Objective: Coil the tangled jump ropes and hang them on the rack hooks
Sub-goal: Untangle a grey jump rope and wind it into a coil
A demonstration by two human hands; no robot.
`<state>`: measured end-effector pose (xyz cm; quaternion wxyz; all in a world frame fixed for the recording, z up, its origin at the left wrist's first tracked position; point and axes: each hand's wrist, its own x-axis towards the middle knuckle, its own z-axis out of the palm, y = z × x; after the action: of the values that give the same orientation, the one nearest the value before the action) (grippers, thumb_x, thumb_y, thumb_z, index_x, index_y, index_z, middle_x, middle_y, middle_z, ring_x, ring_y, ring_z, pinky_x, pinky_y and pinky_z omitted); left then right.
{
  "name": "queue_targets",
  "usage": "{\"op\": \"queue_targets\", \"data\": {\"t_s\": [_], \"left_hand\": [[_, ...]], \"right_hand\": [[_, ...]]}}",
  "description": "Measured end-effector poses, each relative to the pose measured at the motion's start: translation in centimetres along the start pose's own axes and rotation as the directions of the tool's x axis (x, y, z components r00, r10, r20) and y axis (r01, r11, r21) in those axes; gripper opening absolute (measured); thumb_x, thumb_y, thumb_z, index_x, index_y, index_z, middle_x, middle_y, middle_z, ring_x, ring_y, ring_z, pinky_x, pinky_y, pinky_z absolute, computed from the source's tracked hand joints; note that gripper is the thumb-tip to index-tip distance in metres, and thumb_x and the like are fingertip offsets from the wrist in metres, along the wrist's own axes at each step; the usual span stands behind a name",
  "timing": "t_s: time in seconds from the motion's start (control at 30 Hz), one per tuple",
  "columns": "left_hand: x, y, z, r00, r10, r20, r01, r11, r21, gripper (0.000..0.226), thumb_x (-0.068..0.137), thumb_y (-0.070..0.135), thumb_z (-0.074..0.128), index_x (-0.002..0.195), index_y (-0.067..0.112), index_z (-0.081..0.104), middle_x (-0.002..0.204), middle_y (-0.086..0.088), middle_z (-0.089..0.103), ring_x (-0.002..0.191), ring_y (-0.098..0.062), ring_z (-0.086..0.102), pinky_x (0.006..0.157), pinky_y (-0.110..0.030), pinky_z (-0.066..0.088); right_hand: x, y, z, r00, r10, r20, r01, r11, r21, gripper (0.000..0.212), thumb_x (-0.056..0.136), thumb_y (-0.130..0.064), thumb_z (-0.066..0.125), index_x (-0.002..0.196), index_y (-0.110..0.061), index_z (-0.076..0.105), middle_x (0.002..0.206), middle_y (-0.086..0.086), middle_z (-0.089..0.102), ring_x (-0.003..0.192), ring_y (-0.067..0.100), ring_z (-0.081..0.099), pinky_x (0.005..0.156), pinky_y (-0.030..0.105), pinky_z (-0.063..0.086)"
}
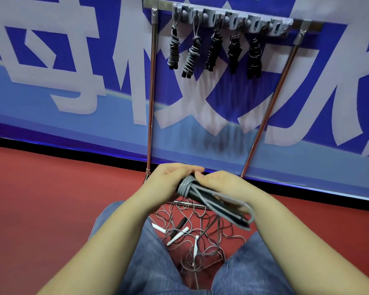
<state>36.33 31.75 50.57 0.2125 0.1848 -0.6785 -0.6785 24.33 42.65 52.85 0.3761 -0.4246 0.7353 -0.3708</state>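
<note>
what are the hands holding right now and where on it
Both hands hold a grey jump rope: the left hand grips the wound end of its black handles, the right hand pinches the coil there.

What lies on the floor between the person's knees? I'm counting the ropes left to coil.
A tangled pile of thin ropes with white handles and a black one, on the red floor, in the head view.

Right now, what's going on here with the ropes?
A seated person holds a grey jump rope in both hands: the left hand grips the wrapped end and the right hand rests over the bundle, with its black handles sticking out. Five coiled ropes already hang on the rack hooks. A tangled pile lies on the red floor between the knees.
</note>
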Motion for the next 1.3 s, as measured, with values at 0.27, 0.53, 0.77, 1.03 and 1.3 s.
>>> {"op": "queue_targets", "data": {"t_s": [0.27,0.53,0.77,1.03,1.3], "left_hand": [[0.4,0.5,1.4,0.972,-0.042,-0.231,0.01,0.991,-0.137,0.028,0.096,0.009,0.044,0.091,0.011,0.071,0.04,0.004,0.033,0.031,-0.007,0.018,0.037,-0.012,0.014],[1.7,0.1,-0.3,0.861,0.222,-0.457,-0.011,0.908,0.418,0.032,0.093,0.024,0.048,0.066,0.017,0.064,0.056,0.009,0.061,0.055,-0.008,0.052,0.058,-0.026,0.042],[1.7,-0.2,-1.6,0.914,0.167,-0.369,0.131,0.74,0.659,0.029,0.093,0.031,0.047,0.079,0.014,0.066,0.068,-0.009,0.062,0.076,-0.031,0.056,0.065,-0.034,0.04],[0.6,1.8,-1.5,0.996,0.07,-0.054,-0.039,0.899,0.436,0.029,0.097,0.023,0.05,0.075,0.015,0.066,0.062,0.005,0.06,0.056,-0.007,0.049,0.057,-0.019,0.039],[0.0,3.4,-0.1,0.995,0.099,0.003,-0.099,0.989,0.112,0.029,0.098,0.012,0.046,0.073,0.012,0.062,0.062,-0.007,0.053,0.045,-0.01,0.038,0.041,-0.017,0.028]], "right_hand": [[1.1,1.3,5.0,0.996,0.073,0.059,-0.09,0.593,0.8,0.052,0.1,-0.041,0.026,0.056,-0.014,0.035,0.039,-0.006,0.024,0.028,0.003,0.019,0.032,0.016,0.017],[-0.6,0.5,7.0,0.981,0.036,-0.192,0.047,0.911,0.409,0.044,0.101,-0.028,0.039,0.065,-0.012,0.059,0.044,-0.003,0.03,0.031,0.005,0.023,0.036,0.017,0.02],[-1.7,-0.8,2.5,0.899,-0.336,-0.28,0.182,0.87,-0.459,0.018,0.084,-0.035,0.067,0.08,-0.018,0.072,0.059,-0.005,0.057,0.056,0.006,0.046,0.058,0.024,0.037],[-0.4,-0.7,-0.8,0.935,-0.27,-0.23,0.129,0.864,-0.487,0.032,0.077,-0.059,0.061,0.061,-0.033,0.068,0.054,-0.011,0.057,0.054,0.004,0.049,0.057,0.025,0.039],[-0.3,-0.8,-1.1,0.992,-0.082,-0.098,0.079,0.996,-0.032,0.051,0.07,-0.064,0.047,0.057,-0.017,0.061,0.05,-0.009,0.052,0.045,0.005,0.042,0.051,0.017,0.035]]}}
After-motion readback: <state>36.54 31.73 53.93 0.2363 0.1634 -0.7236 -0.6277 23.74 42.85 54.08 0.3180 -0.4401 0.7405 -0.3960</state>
